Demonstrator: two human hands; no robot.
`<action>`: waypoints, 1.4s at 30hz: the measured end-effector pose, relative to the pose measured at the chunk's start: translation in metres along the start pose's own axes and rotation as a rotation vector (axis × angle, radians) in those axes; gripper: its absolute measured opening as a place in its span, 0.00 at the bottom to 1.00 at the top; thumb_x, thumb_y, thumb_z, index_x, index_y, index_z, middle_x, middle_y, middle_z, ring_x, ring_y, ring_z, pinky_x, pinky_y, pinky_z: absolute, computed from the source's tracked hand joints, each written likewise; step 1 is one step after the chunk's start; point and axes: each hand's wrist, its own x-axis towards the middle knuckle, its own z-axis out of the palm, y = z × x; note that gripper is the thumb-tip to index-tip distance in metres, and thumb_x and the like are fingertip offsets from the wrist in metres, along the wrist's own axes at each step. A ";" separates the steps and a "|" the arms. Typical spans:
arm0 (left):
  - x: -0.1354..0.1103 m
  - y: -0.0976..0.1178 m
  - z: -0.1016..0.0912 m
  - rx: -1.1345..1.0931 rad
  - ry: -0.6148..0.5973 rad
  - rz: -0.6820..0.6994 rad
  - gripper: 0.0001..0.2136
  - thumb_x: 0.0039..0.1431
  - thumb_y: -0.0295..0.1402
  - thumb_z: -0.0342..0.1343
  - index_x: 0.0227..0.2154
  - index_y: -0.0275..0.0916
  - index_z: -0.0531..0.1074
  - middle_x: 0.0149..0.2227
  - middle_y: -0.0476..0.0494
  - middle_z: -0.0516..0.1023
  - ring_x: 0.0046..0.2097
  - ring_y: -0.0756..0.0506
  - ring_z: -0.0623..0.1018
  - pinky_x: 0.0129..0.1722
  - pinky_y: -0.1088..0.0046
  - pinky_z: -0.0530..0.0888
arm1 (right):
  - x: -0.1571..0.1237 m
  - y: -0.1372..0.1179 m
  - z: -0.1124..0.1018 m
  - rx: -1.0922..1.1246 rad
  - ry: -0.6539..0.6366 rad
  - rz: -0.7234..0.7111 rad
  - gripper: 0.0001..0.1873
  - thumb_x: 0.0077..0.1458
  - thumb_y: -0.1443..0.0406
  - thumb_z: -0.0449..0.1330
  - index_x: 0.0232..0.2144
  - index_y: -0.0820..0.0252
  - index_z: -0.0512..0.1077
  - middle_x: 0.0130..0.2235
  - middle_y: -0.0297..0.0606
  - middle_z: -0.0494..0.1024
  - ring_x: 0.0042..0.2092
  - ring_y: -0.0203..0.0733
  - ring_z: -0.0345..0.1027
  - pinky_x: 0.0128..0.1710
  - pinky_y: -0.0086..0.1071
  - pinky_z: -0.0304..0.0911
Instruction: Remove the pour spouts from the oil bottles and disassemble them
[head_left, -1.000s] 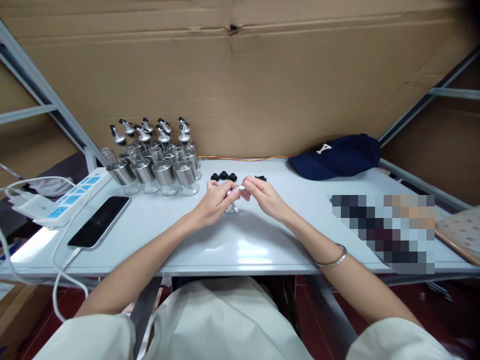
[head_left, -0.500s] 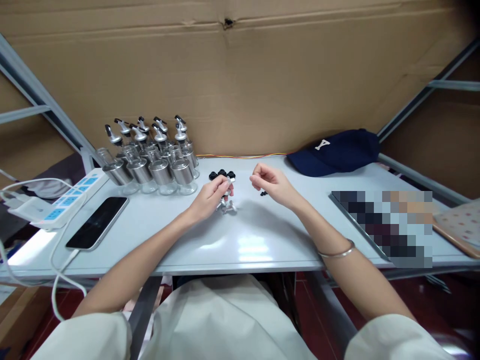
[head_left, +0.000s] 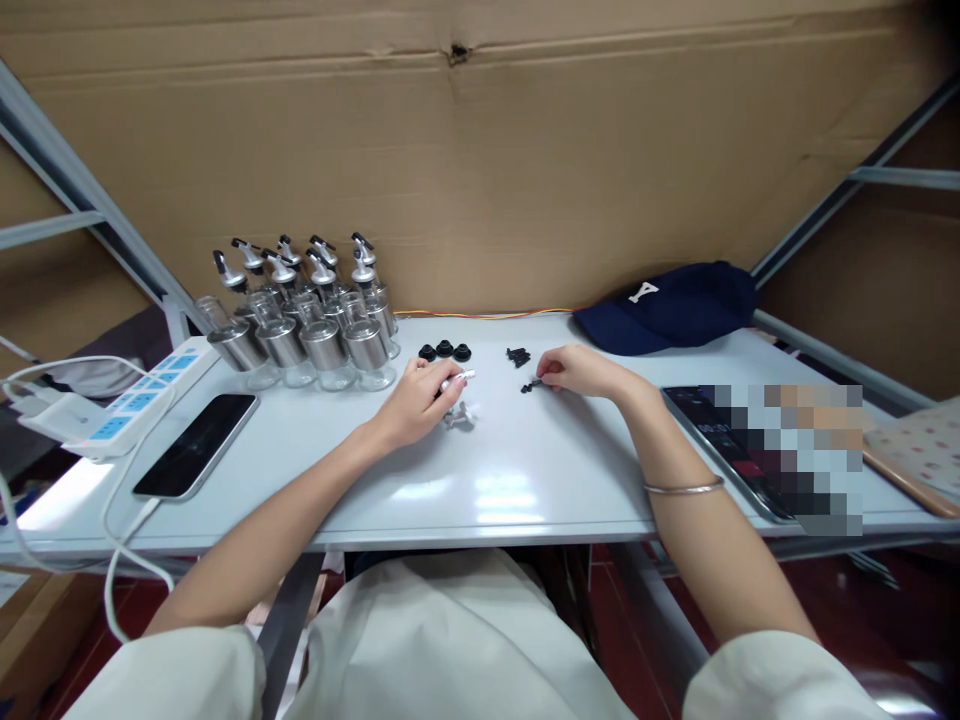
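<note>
My left hand (head_left: 418, 398) is closed round a small silver spout piece (head_left: 459, 377) just above the pale table (head_left: 495, 470). A second silver spout piece (head_left: 459, 414) lies on the table beside that hand. My right hand (head_left: 577, 371) rests low on the table with its fingertips pinched at some tiny black parts (head_left: 529, 385). More small black parts (head_left: 517, 355) lie just behind them. Three black round caps (head_left: 445, 351) sit in a row behind my left hand.
Several glass bottles with silver sleeves and pour spouts (head_left: 315, 325) stand at the back left. A phone (head_left: 196, 444) on a white cable and a power strip (head_left: 142, 395) lie at the left. A navy cap (head_left: 675, 305) lies back right, a tablet (head_left: 727, 450) at the right.
My hands were together on the silver piece, then parted. My right hand has moved right and down onto the table by the tiny black parts. My left hand keeps the silver piece.
</note>
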 end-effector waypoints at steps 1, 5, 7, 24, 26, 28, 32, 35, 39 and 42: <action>0.000 0.000 0.000 0.008 -0.003 0.007 0.14 0.64 0.37 0.38 0.30 0.39 0.65 0.28 0.49 0.72 0.30 0.49 0.67 0.43 0.68 0.62 | 0.000 0.000 0.000 0.000 -0.008 -0.003 0.09 0.48 0.71 0.53 0.31 0.62 0.72 0.27 0.37 0.78 0.29 0.37 0.69 0.31 0.27 0.60; -0.001 -0.004 0.000 0.042 -0.012 0.042 0.13 0.65 0.36 0.38 0.32 0.38 0.65 0.31 0.49 0.73 0.30 0.50 0.68 0.45 0.67 0.60 | 0.001 0.004 -0.001 0.021 -0.016 -0.013 0.10 0.46 0.71 0.53 0.32 0.62 0.72 0.28 0.38 0.78 0.30 0.38 0.70 0.31 0.27 0.61; -0.001 -0.005 0.001 0.070 -0.024 0.070 0.12 0.65 0.36 0.38 0.33 0.38 0.65 0.32 0.49 0.74 0.29 0.51 0.68 0.46 0.67 0.59 | 0.001 0.005 -0.001 0.022 -0.018 0.003 0.10 0.45 0.72 0.53 0.31 0.62 0.72 0.28 0.38 0.78 0.30 0.38 0.70 0.31 0.27 0.61; -0.002 -0.003 -0.001 0.223 -0.026 0.250 0.11 0.64 0.33 0.39 0.33 0.37 0.66 0.30 0.48 0.76 0.28 0.51 0.69 0.46 0.66 0.57 | 0.002 0.005 0.002 -0.152 0.107 -0.086 0.10 0.44 0.66 0.59 0.32 0.61 0.75 0.32 0.39 0.72 0.30 0.37 0.63 0.31 0.28 0.57; -0.002 -0.003 0.000 0.226 -0.028 0.255 0.11 0.64 0.33 0.39 0.33 0.37 0.66 0.30 0.48 0.76 0.28 0.51 0.69 0.46 0.66 0.57 | 0.004 0.003 0.006 -0.148 0.129 -0.105 0.09 0.44 0.66 0.59 0.31 0.61 0.76 0.34 0.41 0.71 0.32 0.37 0.64 0.33 0.28 0.58; -0.002 -0.003 0.000 0.232 -0.036 0.251 0.11 0.64 0.33 0.39 0.34 0.37 0.66 0.30 0.48 0.76 0.28 0.51 0.69 0.46 0.66 0.57 | 0.005 0.001 0.009 -0.131 0.126 -0.111 0.08 0.44 0.67 0.59 0.30 0.62 0.76 0.36 0.42 0.71 0.32 0.37 0.64 0.35 0.28 0.59; -0.002 -0.003 0.000 0.237 -0.035 0.253 0.11 0.64 0.33 0.39 0.34 0.37 0.66 0.30 0.48 0.76 0.28 0.51 0.69 0.46 0.66 0.57 | 0.002 -0.002 0.005 -0.040 0.162 -0.125 0.06 0.44 0.68 0.58 0.27 0.62 0.74 0.33 0.41 0.74 0.34 0.39 0.67 0.36 0.28 0.60; -0.002 -0.002 -0.001 0.242 -0.023 0.258 0.12 0.64 0.33 0.38 0.33 0.37 0.65 0.30 0.48 0.76 0.28 0.51 0.69 0.46 0.66 0.58 | -0.002 0.000 -0.002 0.104 0.253 -0.096 0.03 0.43 0.69 0.57 0.25 0.61 0.71 0.29 0.37 0.76 0.32 0.38 0.68 0.35 0.28 0.60; -0.002 -0.003 -0.002 0.252 -0.005 0.281 0.12 0.64 0.32 0.38 0.33 0.37 0.65 0.30 0.48 0.76 0.27 0.51 0.69 0.45 0.67 0.58 | -0.007 0.009 -0.010 0.115 0.323 -0.027 0.03 0.41 0.70 0.56 0.22 0.60 0.70 0.26 0.34 0.75 0.29 0.35 0.67 0.31 0.26 0.60; -0.002 -0.003 -0.002 0.259 0.004 0.289 0.11 0.64 0.32 0.38 0.33 0.37 0.65 0.30 0.48 0.76 0.27 0.51 0.69 0.45 0.67 0.58 | -0.008 0.015 -0.012 -0.003 0.193 0.069 0.06 0.39 0.71 0.57 0.23 0.60 0.72 0.25 0.33 0.75 0.28 0.35 0.67 0.28 0.26 0.59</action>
